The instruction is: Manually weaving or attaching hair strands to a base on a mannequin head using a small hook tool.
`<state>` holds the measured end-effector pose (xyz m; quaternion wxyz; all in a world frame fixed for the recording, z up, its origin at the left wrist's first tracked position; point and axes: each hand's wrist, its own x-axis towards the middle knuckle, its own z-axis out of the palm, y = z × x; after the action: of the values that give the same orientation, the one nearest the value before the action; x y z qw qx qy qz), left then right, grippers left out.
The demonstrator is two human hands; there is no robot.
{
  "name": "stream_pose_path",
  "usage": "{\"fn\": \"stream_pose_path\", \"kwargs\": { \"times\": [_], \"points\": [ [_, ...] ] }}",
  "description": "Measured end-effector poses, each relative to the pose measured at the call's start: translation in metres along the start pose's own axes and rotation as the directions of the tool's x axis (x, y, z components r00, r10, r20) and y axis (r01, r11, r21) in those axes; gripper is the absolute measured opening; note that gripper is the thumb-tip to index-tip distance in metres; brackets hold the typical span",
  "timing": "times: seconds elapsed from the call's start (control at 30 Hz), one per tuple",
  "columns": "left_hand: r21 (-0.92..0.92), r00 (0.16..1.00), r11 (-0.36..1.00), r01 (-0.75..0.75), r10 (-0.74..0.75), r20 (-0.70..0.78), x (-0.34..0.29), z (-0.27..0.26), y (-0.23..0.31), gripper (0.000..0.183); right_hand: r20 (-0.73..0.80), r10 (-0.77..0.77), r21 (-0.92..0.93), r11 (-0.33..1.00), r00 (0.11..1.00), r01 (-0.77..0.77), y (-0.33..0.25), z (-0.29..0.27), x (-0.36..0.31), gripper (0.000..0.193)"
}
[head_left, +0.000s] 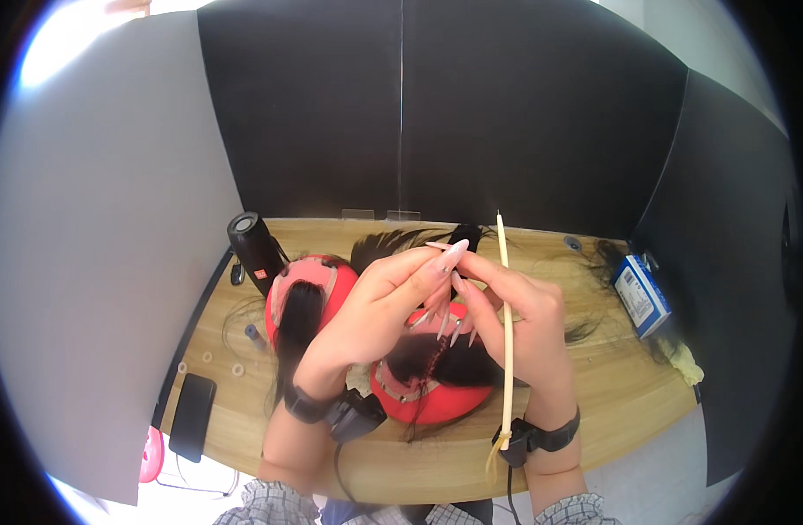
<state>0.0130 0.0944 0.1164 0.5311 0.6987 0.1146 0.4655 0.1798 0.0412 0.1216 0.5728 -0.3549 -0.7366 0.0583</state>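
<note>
My left hand and my right hand meet above a red head form. It carries a pink cap and black hair with a line of stitching or braiding down the middle. The thumb and index finger of each hand are pinched close together at the tips; whatever lies between them is too fine to make out. A long cream stick with a thin tip is lodged in my right hand, standing nearly upright. Its lower end has a yellowish band near the wrist strap. My other fingers partly hide the cap.
A second red head form with black hair stands left, beside a black cylindrical speaker. A blue-and-white box and loose hair lie right. Small rings and a black flat object are left. Dark panels enclose the table.
</note>
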Motion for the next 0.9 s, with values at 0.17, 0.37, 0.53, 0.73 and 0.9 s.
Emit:
{"fn": "stream_pose_path", "kwargs": {
  "times": [0.17, 0.37, 0.53, 0.73, 0.9],
  "points": [
    [0.010, 1.000, 1.000, 0.020, -0.021, 0.013, 0.001, 0.003, 0.003, 0.031, -0.033, -0.006, -0.110, 0.994, 0.999, 0.002, 0.007, 0.002, -0.003, 0.030],
    [0.008, 0.983, 0.984, 0.180, -0.180, -0.017, -0.003, 0.001, 0.013, 0.031, 0.007, -0.146, -0.236, 0.961, 0.989, 0.143, 0.014, 0.006, -0.005, 0.040],
    [-0.001, 0.989, 0.990, 0.143, -0.143, -0.027, -0.004, 0.008, 0.014, 0.029, 0.028, -0.174, -0.287, 0.942, 0.984, 0.175, 0.014, 0.006, -0.007, 0.047],
    [0.025, 0.976, 0.983, 0.184, -0.180, -0.123, -0.007, 0.014, 0.025, 0.029, -0.024, -0.247, -0.245, 0.941, 0.969, 0.234, 0.019, 0.013, -0.004, 0.033],
    [0.038, 0.976, 0.987, 0.156, -0.148, -0.162, -0.012, 0.008, 0.020, 0.028, 0.004, -0.192, -0.190, 0.963, 0.981, 0.189, 0.021, 0.013, -0.006, 0.028]
  ]
}}
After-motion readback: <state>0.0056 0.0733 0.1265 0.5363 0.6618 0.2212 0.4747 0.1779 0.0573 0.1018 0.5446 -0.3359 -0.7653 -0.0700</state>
